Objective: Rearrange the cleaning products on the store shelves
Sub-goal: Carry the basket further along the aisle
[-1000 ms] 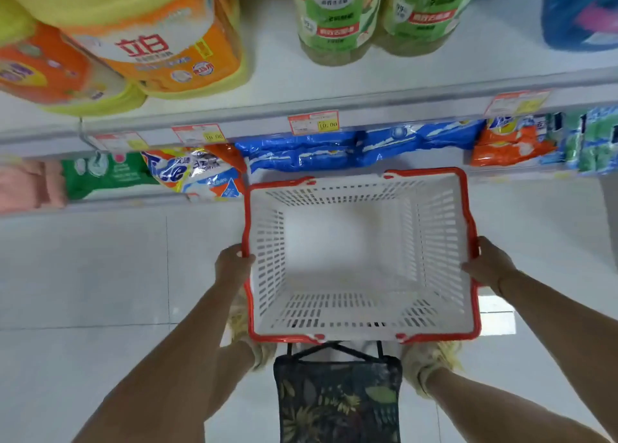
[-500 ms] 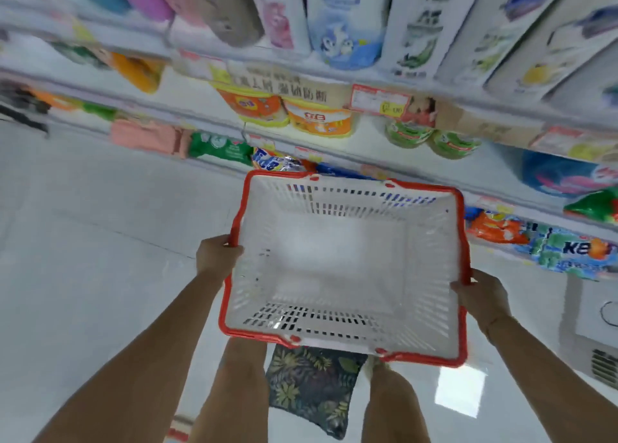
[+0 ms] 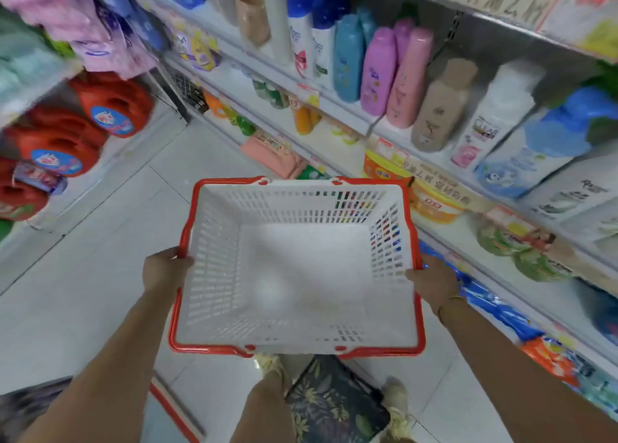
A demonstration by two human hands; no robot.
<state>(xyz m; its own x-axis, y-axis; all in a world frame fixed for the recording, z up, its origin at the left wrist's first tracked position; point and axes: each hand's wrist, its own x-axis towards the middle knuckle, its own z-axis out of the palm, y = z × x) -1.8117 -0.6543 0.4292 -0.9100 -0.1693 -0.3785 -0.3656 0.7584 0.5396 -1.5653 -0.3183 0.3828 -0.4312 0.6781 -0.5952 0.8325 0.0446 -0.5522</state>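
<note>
Since your view swung left half a second ago, upright plastic bottles (image 3: 409, 78) now fill the upper right and red jugs (image 3: 113, 106) the left edge. The basket (image 3: 217, 275) sits mid-frame, white lattice with a glossy red rim, and your left hand (image 3: 164, 270) and right hand (image 3: 433, 280) curl over its side rims.

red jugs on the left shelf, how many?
3 red jugs: far jug, middle jug, near jug, cut by the frame edge. Blurred; more may be hidden.

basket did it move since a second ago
Yes. The basket turned left: the shelves it faced now run along its right side.
</note>
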